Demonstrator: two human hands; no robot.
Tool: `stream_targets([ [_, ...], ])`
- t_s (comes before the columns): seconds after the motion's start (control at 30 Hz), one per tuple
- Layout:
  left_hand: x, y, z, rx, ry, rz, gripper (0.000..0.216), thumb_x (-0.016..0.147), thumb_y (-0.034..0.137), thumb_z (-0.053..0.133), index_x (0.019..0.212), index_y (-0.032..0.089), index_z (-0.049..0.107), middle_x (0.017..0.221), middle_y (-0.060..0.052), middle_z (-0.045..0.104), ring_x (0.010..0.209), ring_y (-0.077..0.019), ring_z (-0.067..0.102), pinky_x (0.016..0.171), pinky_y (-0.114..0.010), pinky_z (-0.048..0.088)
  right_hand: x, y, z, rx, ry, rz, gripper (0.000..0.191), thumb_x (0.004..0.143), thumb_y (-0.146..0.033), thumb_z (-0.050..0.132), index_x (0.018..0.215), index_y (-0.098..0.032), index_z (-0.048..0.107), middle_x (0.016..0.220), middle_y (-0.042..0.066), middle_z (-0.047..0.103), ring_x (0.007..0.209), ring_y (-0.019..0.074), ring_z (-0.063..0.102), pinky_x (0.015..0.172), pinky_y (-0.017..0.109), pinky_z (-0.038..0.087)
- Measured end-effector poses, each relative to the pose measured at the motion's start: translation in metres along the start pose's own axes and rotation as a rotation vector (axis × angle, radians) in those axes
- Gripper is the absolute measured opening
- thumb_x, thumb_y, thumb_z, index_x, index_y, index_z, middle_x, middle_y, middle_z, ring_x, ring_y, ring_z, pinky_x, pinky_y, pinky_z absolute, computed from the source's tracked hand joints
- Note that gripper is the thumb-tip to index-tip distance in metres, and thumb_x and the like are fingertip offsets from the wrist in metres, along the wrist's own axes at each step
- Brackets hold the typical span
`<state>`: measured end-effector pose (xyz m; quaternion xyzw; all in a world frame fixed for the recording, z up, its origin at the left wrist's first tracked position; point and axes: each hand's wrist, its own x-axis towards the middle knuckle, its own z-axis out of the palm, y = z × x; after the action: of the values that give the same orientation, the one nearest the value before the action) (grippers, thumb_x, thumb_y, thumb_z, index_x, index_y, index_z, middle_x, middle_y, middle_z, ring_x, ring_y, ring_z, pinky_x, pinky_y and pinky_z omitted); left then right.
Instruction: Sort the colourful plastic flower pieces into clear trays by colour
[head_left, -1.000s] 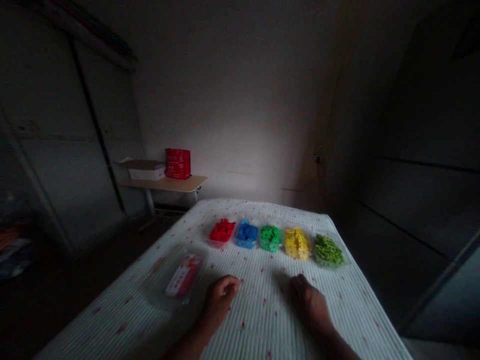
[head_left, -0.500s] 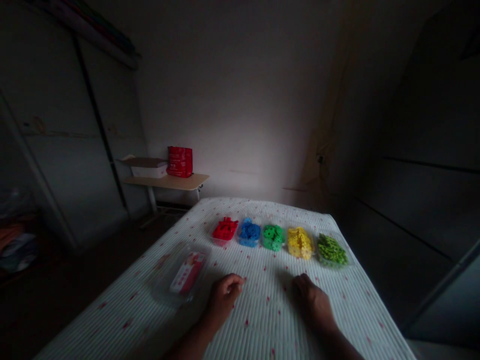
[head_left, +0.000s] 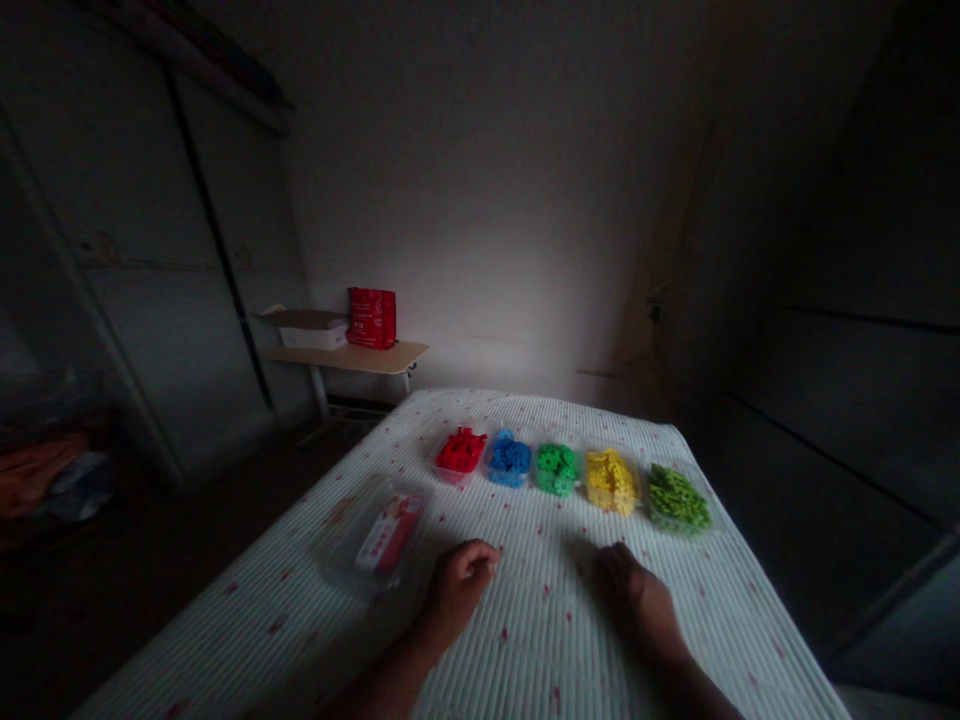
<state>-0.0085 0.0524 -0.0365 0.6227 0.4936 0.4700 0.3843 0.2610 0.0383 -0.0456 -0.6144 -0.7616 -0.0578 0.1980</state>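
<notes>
My left hand [head_left: 459, 588] rests on the striped cloth, fingers curled in and thumb against them; no object shows in it. To its left lies a clear plastic box [head_left: 341, 545] with a red and white label [head_left: 388, 532]. My right hand [head_left: 637, 598] is also closed, knuckles up, on the cloth below the yellow pieces; nothing shows in its fingers. Beyond both hands stands a row of clear tubs with small plastic pieces: red pieces [head_left: 460, 450], blue pieces [head_left: 510, 457], green pieces [head_left: 556, 468], yellow pieces [head_left: 611, 480] and light green pieces [head_left: 677, 496]. Neither hand touches a tub.
The table is covered by a pale ribbed cloth [head_left: 517, 640] with red specks. Behind it at left, a small side table [head_left: 375, 360] bears a white box [head_left: 311, 335] and a red bag [head_left: 372, 318]. A wall closes the far side; dark cabinets flank both sides.
The whole view has shifted slightly, so things appear a little farther right. Both hands keep the same closed pose on the cloth, and the tubs stand as before.
</notes>
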Motion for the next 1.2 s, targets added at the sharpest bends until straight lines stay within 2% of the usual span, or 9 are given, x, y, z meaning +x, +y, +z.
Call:
stream_targets([
  [0.13,-0.003,0.003,-0.002,0.1,-0.018,0.053,0.019,0.068,0.021,0.046,0.07,0.016,0.064,0.069,-0.004,0.066,0.068,-0.0168,0.059,0.065,-0.026,0.046,0.001,0.0,-0.001,0.019,0.024,-0.005,0.028,0.089,-0.019,0.033,0.077,-0.02,0.059,0.079,0.004,0.061,0.061,0.01,0.06,0.051,0.018,0.037],
  [0.27,-0.007,0.014,-0.014,0.449,-0.021,0.367,0.026,0.073,0.011,0.043,0.075,0.019,0.067,0.073,-0.005,0.066,0.075,-0.0171,0.058,0.07,-0.027,0.045,0.0,0.001,-0.001,0.046,0.01,-0.006,0.028,0.088,-0.02,0.033,0.078,-0.02,0.058,0.081,0.005,0.062,0.063,0.011,0.061,0.052,0.019,0.039],
  [0.37,-0.007,0.024,-0.033,0.654,0.064,0.536,0.031,0.077,0.007,0.04,0.081,0.02,0.068,0.074,-0.006,0.066,0.077,-0.0181,0.057,0.072,-0.03,0.044,-0.001,0.002,-0.001,0.057,-0.007,-0.006,0.029,0.089,-0.022,0.032,0.078,-0.021,0.059,0.082,0.005,0.062,0.064,0.0114,0.061,0.052,0.019,0.039],
  [0.47,-0.005,0.027,-0.06,0.758,0.227,0.566,0.03,0.081,0.01,0.039,0.084,0.02,0.067,0.077,-0.005,0.067,0.08,-0.0187,0.057,0.08,-0.033,0.043,-0.001,0.001,-0.002,0.053,0.02,-0.015,0.028,0.089,-0.024,0.034,0.078,-0.02,0.059,0.079,0.004,0.061,0.063,0.0114,0.06,0.053,0.019,0.039],
  [0.7,-0.001,0.023,-0.12,0.939,0.605,0.25,0.026,0.082,0.033,0.048,0.097,0.019,0.064,0.098,-0.008,0.065,0.094,-0.0233,0.057,0.087,-0.035,0.04,-0.003,0.005,0.003,0.043,0.027,-0.014,0.028,0.088,-0.026,0.035,0.081,-0.02,0.061,0.084,0.005,0.062,0.062,0.0118,0.06,0.05,0.02,0.039],
  [0.83,0.001,0.018,-0.13,1.034,0.469,-0.1,0.053,0.08,0.054,0.044,0.119,0.019,0.054,0.118,-0.012,0.058,0.105,-0.0297,0.053,0.085,-0.04,0.041,-0.003,0.006,0.002,0.029,-0.002,0.002,0.029,0.089,-0.026,0.034,0.08,-0.02,0.061,0.086,0.006,0.063,0.064,0.0124,0.061,0.052,0.02,0.04],
  [0.93,0.003,0.011,-0.132,1.019,0.336,-0.24,0.059,0.079,0.056,0.042,0.125,0.019,0.049,0.127,-0.011,0.052,0.111,-0.0283,0.051,0.087,-0.037,0.041,-0.002,0.004,0.0,0.02,-0.013,0.007,0.03,0.089,-0.027,0.033,0.081,-0.02,0.061,0.083,0.005,0.062,0.065,0.0132,0.062,0.053,0.021,0.041],
  [1.03,0.005,0.009,-0.131,1.055,0.271,-0.305,0.06,0.079,0.052,0.045,0.128,0.018,0.045,0.129,-0.012,0.051,0.115,-0.0263,0.049,0.09,-0.035,0.04,-0.002,0.004,0.001,0.023,-0.008,-0.005,0.029,0.089,-0.027,0.034,0.083,-0.019,0.061,0.083,0.006,0.063,0.067,0.0137,0.063,0.054,0.021,0.043],
  [1.2,0.01,0.026,-0.122,1.116,0.276,-0.234,0.052,0.08,0.048,0.045,0.125,0.022,0.048,0.13,-0.008,0.051,0.116,-0.0246,0.047,0.093,-0.035,0.037,-0.002,0.007,0.004,0.02,0.0,-0.01,0.03,0.089,-0.026,0.032,0.082,-0.02,0.061,0.087,0.006,0.063,0.066,0.0129,0.063,0.052,0.02,0.042],
])
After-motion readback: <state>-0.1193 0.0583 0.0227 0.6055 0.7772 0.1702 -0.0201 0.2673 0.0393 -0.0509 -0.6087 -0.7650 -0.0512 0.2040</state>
